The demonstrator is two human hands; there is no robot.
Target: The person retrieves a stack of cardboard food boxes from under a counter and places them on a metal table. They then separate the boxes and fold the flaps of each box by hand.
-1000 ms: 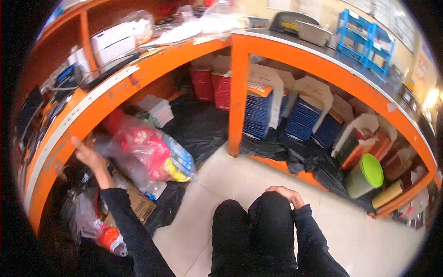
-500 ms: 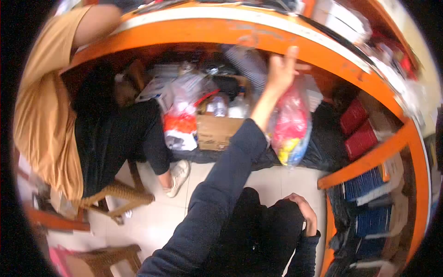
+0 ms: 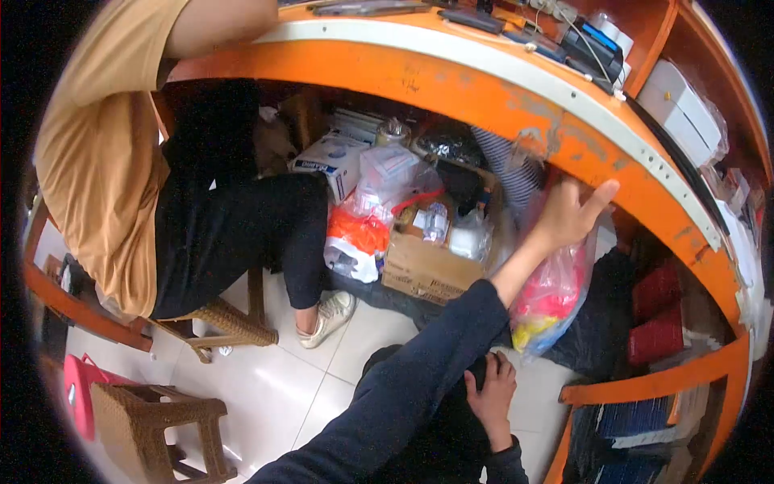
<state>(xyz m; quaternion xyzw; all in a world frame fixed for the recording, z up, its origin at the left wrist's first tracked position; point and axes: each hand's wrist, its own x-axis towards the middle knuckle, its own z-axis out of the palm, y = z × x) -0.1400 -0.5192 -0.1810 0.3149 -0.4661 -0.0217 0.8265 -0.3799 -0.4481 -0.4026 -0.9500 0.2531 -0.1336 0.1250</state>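
My left hand [image 3: 571, 216] reaches under the front edge of the orange desk [image 3: 451, 85], its thumb stretched out against the edge and its other fingers mostly hidden. Right below and behind it hangs a clear plastic bag [image 3: 552, 294] with pink, yellow and blue contents; whether my fingers hold the bag, I cannot tell. On my dark-trousered knee rests my right hand [image 3: 493, 397], fingers spread and nothing in it. A cardboard box [image 3: 427, 270] with bottles and bagged items stands under the desk, left of my forearm.
A person in a tan shirt [image 3: 97, 194] sits at the left on a woven stool [image 3: 230, 323]. Another brown stool [image 3: 153, 427] stands lower left. An orange shelf frame [image 3: 645, 373] with blue-edged stacks is at the right. Devices and cables [image 3: 597, 52] lie on the desk.
The view has shifted and sharpened. My left hand, with a finger raised over the desk edge before, now has its fingers lower, beneath the edge. My right hand shows more fully, fingers spread.
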